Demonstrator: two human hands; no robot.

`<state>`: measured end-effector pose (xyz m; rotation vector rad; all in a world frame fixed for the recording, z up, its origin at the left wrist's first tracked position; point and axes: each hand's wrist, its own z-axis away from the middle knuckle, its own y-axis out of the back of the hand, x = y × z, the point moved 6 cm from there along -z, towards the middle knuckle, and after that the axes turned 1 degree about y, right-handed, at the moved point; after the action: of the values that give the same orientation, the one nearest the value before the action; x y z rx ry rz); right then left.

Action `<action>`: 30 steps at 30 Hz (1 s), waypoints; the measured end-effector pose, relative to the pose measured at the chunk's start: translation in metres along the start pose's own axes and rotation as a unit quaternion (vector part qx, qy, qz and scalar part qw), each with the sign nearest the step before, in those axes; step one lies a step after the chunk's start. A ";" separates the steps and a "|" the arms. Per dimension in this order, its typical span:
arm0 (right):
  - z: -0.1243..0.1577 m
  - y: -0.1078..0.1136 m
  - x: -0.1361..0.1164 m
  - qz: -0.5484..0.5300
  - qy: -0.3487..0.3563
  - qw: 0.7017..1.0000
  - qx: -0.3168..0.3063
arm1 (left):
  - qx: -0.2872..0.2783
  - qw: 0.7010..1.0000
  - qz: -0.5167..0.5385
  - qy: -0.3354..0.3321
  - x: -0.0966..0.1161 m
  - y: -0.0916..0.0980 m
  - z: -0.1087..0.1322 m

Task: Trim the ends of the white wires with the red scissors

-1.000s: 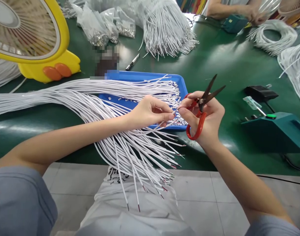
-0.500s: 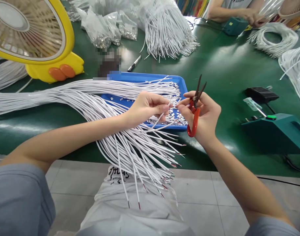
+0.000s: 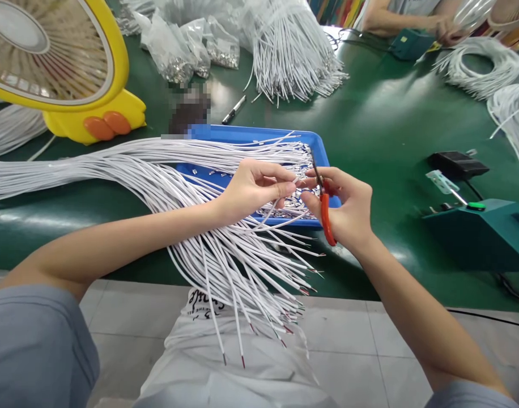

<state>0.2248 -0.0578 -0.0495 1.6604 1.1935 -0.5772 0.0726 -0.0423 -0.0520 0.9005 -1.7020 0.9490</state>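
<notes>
Between thumb and fingers, my left hand (image 3: pixel 262 187) pinches a white cable (image 3: pixel 271 212) close to its end. My right hand (image 3: pixel 348 204) holds red-handled scissors (image 3: pixel 326 218), blades pointing up and away, while its fingertips come close to the cable's end; whether they touch it I cannot tell. Under both hands lies a blue tray (image 3: pixel 317 144) with many small shiny metal pieces (image 3: pixel 304 154). One bundle of white cables (image 3: pixel 191 152) runs into the tray. Another cable bundle (image 3: pixel 229 255) fans out over the table's front edge, some ends showing red and dark wire tips.
A yellow fan (image 3: pixel 93 113) stands at left. Bags of metal parts (image 3: pixel 223 51), a pen (image 3: pixel 234 109) and a large cable bundle (image 3: pixel 289 51) lie behind the tray. At right is a green machine (image 3: pixel 484 232). Another person's hands (image 3: pixel 449 29) work at the far right.
My right hand has moved slightly left and turned, bringing its fingers closer to my left hand. The scissors have tilted with it. My left hand keeps its pinch on the cable.
</notes>
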 end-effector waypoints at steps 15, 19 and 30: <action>0.001 -0.005 -0.005 0.117 0.078 0.989 -0.054 | 0.054 0.988 -0.132 -0.059 0.006 0.006 0.002; 0.001 -0.005 -0.005 0.117 0.078 0.989 -0.054 | 0.054 0.987 -0.141 -0.054 0.008 0.005 0.002; 0.003 -0.006 -0.007 0.105 0.081 0.990 -0.054 | 0.039 0.986 -0.145 -0.076 0.009 0.001 0.003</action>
<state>0.2172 -0.0633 -0.0471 1.7379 1.1259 -0.2453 0.0678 -0.0461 -0.0446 1.2617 -1.6109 0.7712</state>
